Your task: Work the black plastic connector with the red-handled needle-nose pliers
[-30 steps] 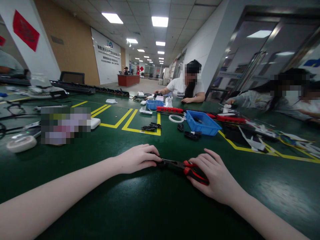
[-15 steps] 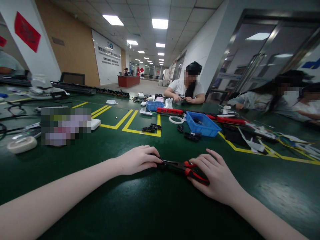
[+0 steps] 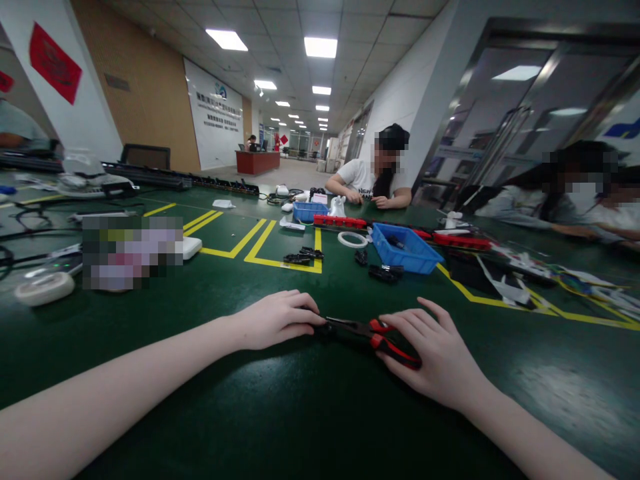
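Note:
My right hand (image 3: 430, 350) is closed around the red and black handles of a pair of long-nose pliers (image 3: 357, 327), which points left. The handles stand apart. My left hand (image 3: 283, 319) pinches a small black part (image 3: 325, 329) at the tip of the pliers' jaws. Fingers and jaws cover much of that part, so its kind cannot be told. Both hands are just above the green table (image 3: 280, 413). Beyond them lie several small black parts (image 3: 303, 256), with more black parts (image 3: 385, 272) to their right.
A blue bin (image 3: 407, 250) holding dark parts stands ahead on the right, near a white ring (image 3: 353, 239). Red strips (image 3: 340, 221) lie farther back. At left are a white mouse-like object (image 3: 45, 289) and cables. A co-worker (image 3: 373, 180) sits across the table.
My right hand and the pliers have shifted very slightly right. My left hand stays in place. The co-worker across has moved their hands and head a little.

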Demonstrator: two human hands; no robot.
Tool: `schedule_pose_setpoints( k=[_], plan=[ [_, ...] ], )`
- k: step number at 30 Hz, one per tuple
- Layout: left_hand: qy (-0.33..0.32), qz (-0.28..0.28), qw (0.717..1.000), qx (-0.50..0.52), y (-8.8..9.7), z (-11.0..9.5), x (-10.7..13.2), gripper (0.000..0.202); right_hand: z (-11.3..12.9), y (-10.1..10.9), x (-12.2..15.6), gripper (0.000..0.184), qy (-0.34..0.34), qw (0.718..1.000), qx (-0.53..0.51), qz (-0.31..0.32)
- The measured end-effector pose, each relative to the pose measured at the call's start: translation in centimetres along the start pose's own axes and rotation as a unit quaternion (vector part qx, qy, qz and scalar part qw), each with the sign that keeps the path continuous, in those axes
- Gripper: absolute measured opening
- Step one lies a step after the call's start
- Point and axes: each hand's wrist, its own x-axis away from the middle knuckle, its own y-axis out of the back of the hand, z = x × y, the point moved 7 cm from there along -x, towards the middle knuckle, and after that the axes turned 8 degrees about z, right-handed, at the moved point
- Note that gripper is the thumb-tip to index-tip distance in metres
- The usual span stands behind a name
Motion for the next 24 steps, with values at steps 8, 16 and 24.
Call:
schedule_pose_setpoints(
  k=[8, 16, 24],
  plan=[
    [0.002, 0.008, 1.000, -0.002, -0.07, 0.04, -0.01, 0.030, -0.07, -0.01, 0.05, 0.039, -0.001, 1.000, 0.000, -0.002],
    [0.004, 0.016, 1.000, -0.009, -0.08, -0.08, 0.03, 0.032, 0.01, 0.01, 0.08, 0.040, 0.013, 1.000, 0.013, -0.001],
    [0.002, 0.016, 1.000, -0.014, -0.12, -0.06, 0.01, 0.032, 0.11, 0.20, 0.08, 0.038, 0.018, 1.000, 0.004, -0.007]
  ],
)
